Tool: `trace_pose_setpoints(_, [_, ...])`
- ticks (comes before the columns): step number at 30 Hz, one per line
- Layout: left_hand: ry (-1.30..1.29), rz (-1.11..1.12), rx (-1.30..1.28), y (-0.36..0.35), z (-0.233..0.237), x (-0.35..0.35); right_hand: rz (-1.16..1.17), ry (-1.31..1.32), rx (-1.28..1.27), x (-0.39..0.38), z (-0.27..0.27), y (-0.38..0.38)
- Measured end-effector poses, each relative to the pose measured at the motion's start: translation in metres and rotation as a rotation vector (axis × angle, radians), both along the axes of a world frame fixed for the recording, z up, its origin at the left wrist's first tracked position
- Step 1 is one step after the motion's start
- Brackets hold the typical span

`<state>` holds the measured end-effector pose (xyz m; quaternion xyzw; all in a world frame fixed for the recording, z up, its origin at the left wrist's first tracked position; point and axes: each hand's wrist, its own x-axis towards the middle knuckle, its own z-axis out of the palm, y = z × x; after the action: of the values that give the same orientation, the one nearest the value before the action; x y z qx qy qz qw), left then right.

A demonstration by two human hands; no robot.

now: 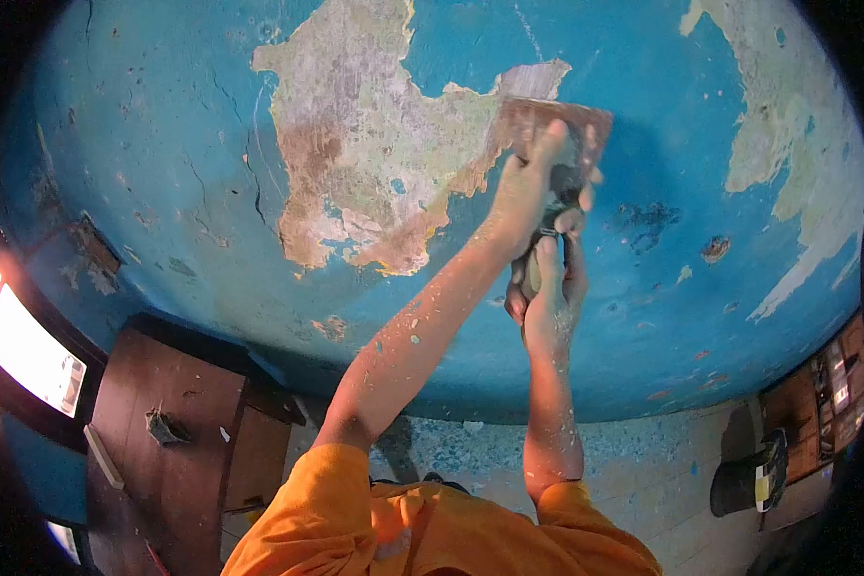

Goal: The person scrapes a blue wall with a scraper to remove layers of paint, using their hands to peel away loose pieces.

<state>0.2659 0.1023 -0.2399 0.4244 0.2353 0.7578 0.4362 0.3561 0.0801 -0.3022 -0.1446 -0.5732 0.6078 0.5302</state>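
Note:
A wide-bladed scraper (522,117) lies against the blue painted wall (470,326), its blade edge at the border of a peeled patch (355,125) of bare plaster. My left hand (528,187) grips the scraper near its blade, thumb on the face and fingers round the far side, slightly blurred. Lower down, my right hand (553,298) is closed round the handle, which the fingers mostly hide. Paint flecks stick to both forearms.
Another peeled area (787,125) spreads at the right. Blue paint chips (470,446) litter the floor below. A brown wooden cabinet (163,403) with a crumpled scrap (166,426) on top stands at lower left, near a bright window (29,336). A dark bucket-like object (734,488) sits lower right.

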Motion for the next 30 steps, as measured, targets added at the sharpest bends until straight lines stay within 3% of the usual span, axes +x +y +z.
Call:
trace_pose_setpoints(3, [-0.025, 0.055, -0.084, 0.006, 0.007, 0.007, -0.028, 0.022, -0.055, 0.001, 0.007, 0.01])
trace_pose_setpoints(5, [0.057, 0.132, -0.03, 0.014, 0.017, 0.005, -0.036, 0.002, -0.08, -0.001, 0.019, 0.015])
trace_pose_setpoints(7, [0.035, 0.07, 0.061, 0.009, 0.036, 0.006, -0.053, 0.067, -0.012, -0.009, 0.039, 0.011])
trace_pose_setpoints(9, [0.059, 0.189, 0.025, 0.007, 0.055, 0.005, 0.021, 0.082, -0.044, -0.007, 0.057, 0.015])
trace_pose_setpoints(12, [0.102, 0.242, 0.177, 0.023, 0.067, -0.003, -0.038, 0.017, -0.013, -0.008, 0.077, 0.016])
trace_pose_setpoints(17, [0.141, 0.224, 0.268, 0.013, 0.103, -0.017, 0.004, -0.044, 0.22, -0.013, 0.114, 0.022])
trace_pose_setpoints(21, [0.27, 0.406, 0.195, 0.0, 0.04, -0.003, -0.041, 0.024, 0.216, -0.012, 0.06, 0.023])
trace_pose_setpoints(23, [0.257, 0.472, 0.197, 0.0, 0.013, 0.0, 0.043, 0.016, -0.018, -0.006, 0.043, 0.029])
trace_pose_setpoints(24, [0.36, 0.637, 0.164, -0.002, 0.005, -0.004, 0.048, 0.016, -0.018, -0.003, 0.038, 0.03])
trace_pose_setpoints(25, [0.459, 0.799, 0.128, -0.002, -0.003, -0.007, -0.029, -0.109, 0.211, 0.001, 0.034, 0.031])
trace_pose_setpoints(26, [0.448, 0.801, 0.121, -0.006, -0.002, -0.005, -0.105, -0.242, 0.44, 0.006, 0.032, 0.032])
trace_pose_setpoints(27, [0.311, 0.677, 0.081, -0.012, 0.004, -0.003, -0.099, -0.254, 0.44, 0.015, 0.037, 0.03])
trace_pose_setpoints(28, [0.181, 0.552, 0.043, -0.017, 0.008, -0.001, -0.168, -0.459, 0.517, 0.026, 0.048, 0.025])
trace_pose_setpoints(30, [0.157, 0.532, 0.007, -0.026, 0.01, 0.004, -0.357, -0.735, 0.684, 0.045, 0.063, 0.033])
